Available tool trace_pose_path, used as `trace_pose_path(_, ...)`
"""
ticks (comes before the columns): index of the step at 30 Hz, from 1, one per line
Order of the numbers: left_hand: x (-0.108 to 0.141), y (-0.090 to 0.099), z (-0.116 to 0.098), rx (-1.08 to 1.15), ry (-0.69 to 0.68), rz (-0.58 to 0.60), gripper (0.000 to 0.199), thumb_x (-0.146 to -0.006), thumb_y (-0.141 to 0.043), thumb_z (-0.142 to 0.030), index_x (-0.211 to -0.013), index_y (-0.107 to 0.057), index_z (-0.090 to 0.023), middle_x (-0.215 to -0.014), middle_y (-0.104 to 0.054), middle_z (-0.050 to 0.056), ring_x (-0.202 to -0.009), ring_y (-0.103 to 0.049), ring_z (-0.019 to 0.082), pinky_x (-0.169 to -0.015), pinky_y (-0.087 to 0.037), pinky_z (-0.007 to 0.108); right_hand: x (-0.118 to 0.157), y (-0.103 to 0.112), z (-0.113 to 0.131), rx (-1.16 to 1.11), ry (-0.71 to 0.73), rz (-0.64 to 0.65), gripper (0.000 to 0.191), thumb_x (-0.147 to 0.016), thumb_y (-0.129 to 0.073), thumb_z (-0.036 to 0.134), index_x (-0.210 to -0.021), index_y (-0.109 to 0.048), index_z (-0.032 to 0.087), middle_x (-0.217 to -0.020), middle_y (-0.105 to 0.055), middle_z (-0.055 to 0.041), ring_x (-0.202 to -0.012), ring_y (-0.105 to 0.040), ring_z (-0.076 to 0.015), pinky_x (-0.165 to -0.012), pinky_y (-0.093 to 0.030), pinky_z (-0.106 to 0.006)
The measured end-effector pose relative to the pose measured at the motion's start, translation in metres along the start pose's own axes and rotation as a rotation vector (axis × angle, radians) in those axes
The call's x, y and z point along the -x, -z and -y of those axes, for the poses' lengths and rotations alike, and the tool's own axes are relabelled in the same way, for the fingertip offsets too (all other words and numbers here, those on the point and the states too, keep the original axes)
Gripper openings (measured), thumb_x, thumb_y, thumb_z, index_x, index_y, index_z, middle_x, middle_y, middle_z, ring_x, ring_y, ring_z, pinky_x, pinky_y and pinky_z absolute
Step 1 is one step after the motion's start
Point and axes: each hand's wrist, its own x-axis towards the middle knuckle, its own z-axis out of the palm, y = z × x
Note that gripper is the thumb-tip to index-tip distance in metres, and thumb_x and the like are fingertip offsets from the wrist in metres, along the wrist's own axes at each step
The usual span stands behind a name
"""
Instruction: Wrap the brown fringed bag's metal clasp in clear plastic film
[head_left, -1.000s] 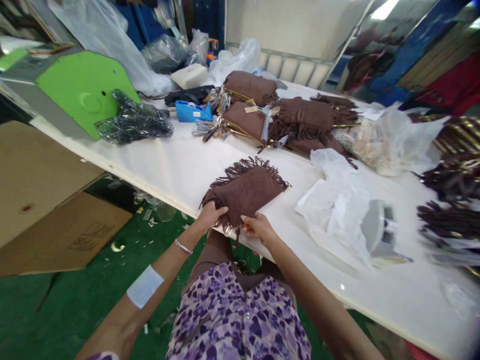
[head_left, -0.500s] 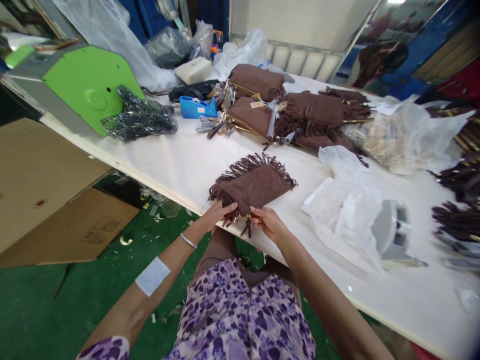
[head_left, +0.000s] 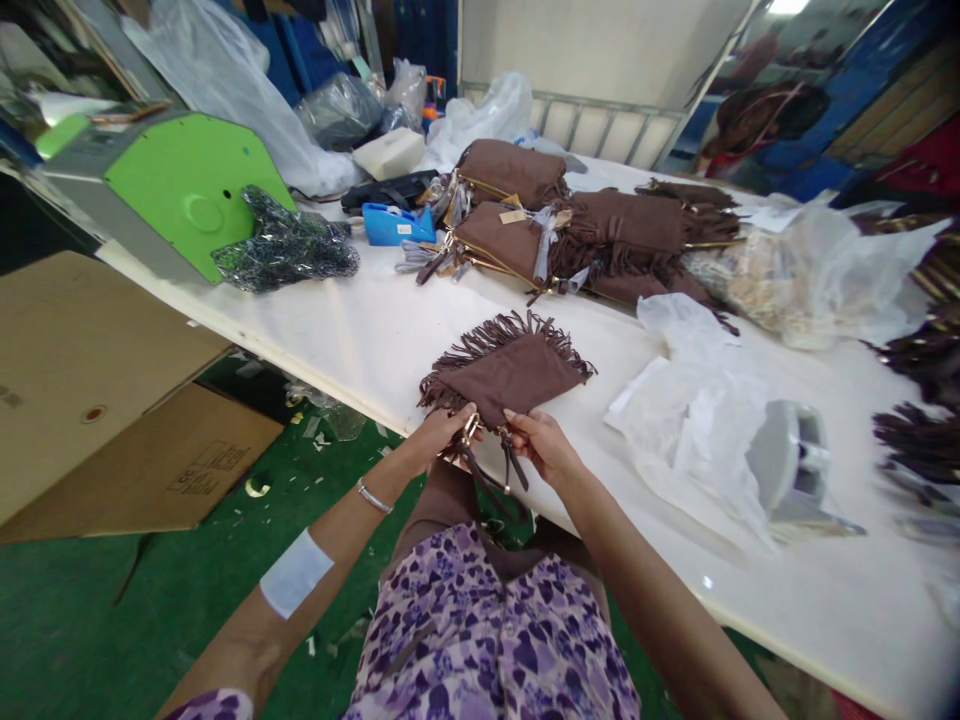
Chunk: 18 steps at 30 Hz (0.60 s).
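A brown fringed pouch [head_left: 517, 375] lies at the front edge of the white table [head_left: 360, 345], its fringe pointing away from me. My left hand [head_left: 442, 435] is closed on the near left edge, with a gold clasp [head_left: 471, 428] at its fingertips. A dark strap [head_left: 480, 480] hangs from there over the table edge. The fingers of my right hand [head_left: 541, 440] pinch the near edge of the pouch, beside a small hanging tassel [head_left: 511, 460].
Brown bags [head_left: 630, 222] are piled at the back. A blue tape dispenser [head_left: 397, 224] and a green machine [head_left: 195, 200] stand left of them. Plastic wrapping [head_left: 690, 400] and a grey dispenser [head_left: 787, 460] are on the right. Cardboard [head_left: 90, 380] is at the lower left.
The gold clasp and dark strap now show at my left hand and hang in front of the pouch. Both hands stay at its near edge.
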Motion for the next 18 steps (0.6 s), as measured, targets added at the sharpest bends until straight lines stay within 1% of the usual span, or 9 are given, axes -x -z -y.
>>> trace_pose_path(3,0.006,0.014,0.007,-0.021,0.078,0.057,0.066,-0.082,-0.046,-0.074,-0.084,-0.065,-0.010,-0.058,-0.063,0.009,-0.039,-0.049,0.013,-0.039,-0.033,0.023,-0.005,0.000,-0.009,0.077,0.002,-0.080,0.033,-0.074,-0.073,0.037,-0.073,-0.045,0.018,-0.050,-0.054,0.0037,-0.041,-0.047,-0.0064,-0.042,-0.041,-0.016)
trace_pose_path(6,0.010,0.032,0.020,-0.209,0.102,0.012,0.060,-0.085,-0.044,-0.069,-0.085,-0.063,-0.012,-0.062,-0.064,0.008,-0.043,-0.051,0.014,-0.042,-0.034,0.023,-0.010,0.001,-0.019,0.153,-0.034,-0.155,0.025,-0.080,-0.065,0.030,-0.077,-0.044,0.019,-0.050,-0.057,0.0026,-0.042,-0.051,-0.0085,-0.045,-0.047,-0.019)
trace_pose_path(7,0.011,0.036,0.023,-0.325,0.078,-0.054,0.054,-0.087,-0.045,-0.064,-0.084,-0.062,-0.014,-0.064,-0.065,0.007,-0.046,-0.054,0.015,-0.045,-0.037,0.024,-0.012,0.001,-0.022,0.168,-0.044,-0.164,0.023,-0.081,-0.064,0.028,-0.077,-0.044,0.018,-0.050,-0.057,0.0021,-0.042,-0.052,-0.0090,-0.045,-0.048,-0.020)
trace_pose_path(9,0.016,0.040,0.025,-0.616,-0.028,-0.285,0.039,-0.090,-0.047,-0.053,-0.087,-0.062,-0.017,-0.071,-0.066,0.006,-0.058,-0.060,0.019,-0.054,-0.044,0.028,-0.014,0.002,-0.025,0.192,-0.058,-0.169,0.021,-0.082,-0.064,0.027,-0.078,-0.045,0.018,-0.051,-0.058,0.0014,-0.043,-0.052,-0.0096,-0.045,-0.048,-0.021)
trace_pose_path(11,0.021,0.036,0.020,-0.856,-0.206,-0.539,0.026,-0.092,-0.048,-0.041,-0.098,-0.061,-0.019,-0.085,-0.067,0.006,-0.076,-0.064,0.023,-0.068,-0.049,0.033,-0.015,0.003,-0.026,0.216,-0.072,-0.156,0.021,-0.080,-0.065,0.029,-0.079,-0.048,0.017,-0.055,-0.060,0.0001,-0.044,-0.053,-0.0102,-0.043,-0.047,-0.021)
trace_pose_path(13,0.022,0.025,0.012,-0.979,-0.424,-0.647,0.026,-0.094,-0.046,-0.032,-0.114,-0.057,-0.020,-0.106,-0.064,0.008,-0.099,-0.060,0.025,-0.087,-0.048,0.038,-0.015,0.003,-0.026,0.245,-0.064,-0.131,0.025,-0.077,-0.069,0.032,-0.082,-0.050,0.017,-0.061,-0.062,-0.0006,-0.047,-0.055,-0.0107,-0.043,-0.047,-0.021)
trace_pose_path(14,0.021,0.019,0.008,-1.017,-0.522,-0.629,0.029,-0.094,-0.045,-0.028,-0.120,-0.055,-0.020,-0.116,-0.060,0.010,-0.109,-0.056,0.025,-0.096,-0.045,0.040,-0.014,0.003,-0.026,0.273,-0.046,-0.124,0.029,-0.075,-0.071,0.033,-0.085,-0.050,0.017,-0.064,-0.062,0.0000,-0.049,-0.056,-0.0110,-0.043,-0.046,-0.021)
trace_pose_path(16,0.015,0.006,0.006,-1.090,-0.660,-0.514,0.036,-0.094,-0.045,-0.025,-0.129,-0.051,-0.020,-0.133,-0.050,0.012,-0.125,-0.045,0.027,-0.108,-0.036,0.043,-0.010,0.003,-0.027,0.378,0.002,-0.114,0.038,-0.070,-0.075,0.036,-0.091,-0.048,0.019,-0.067,-0.061,0.0021,-0.052,-0.057,-0.0118,-0.045,-0.046,-0.022)
trace_pose_path(18,0.006,-0.003,0.012,-1.156,-0.707,-0.391,0.042,-0.093,-0.048,-0.027,-0.134,-0.048,-0.021,-0.143,-0.040,0.012,-0.133,-0.035,0.030,-0.111,-0.031,0.049,-0.004,0.003,-0.029,0.569,0.057,-0.118,0.045,-0.067,-0.076,0.036,-0.098,-0.046,0.020,-0.069,-0.060,0.0034,-0.055,-0.057,-0.0129,-0.048,-0.045,-0.023)
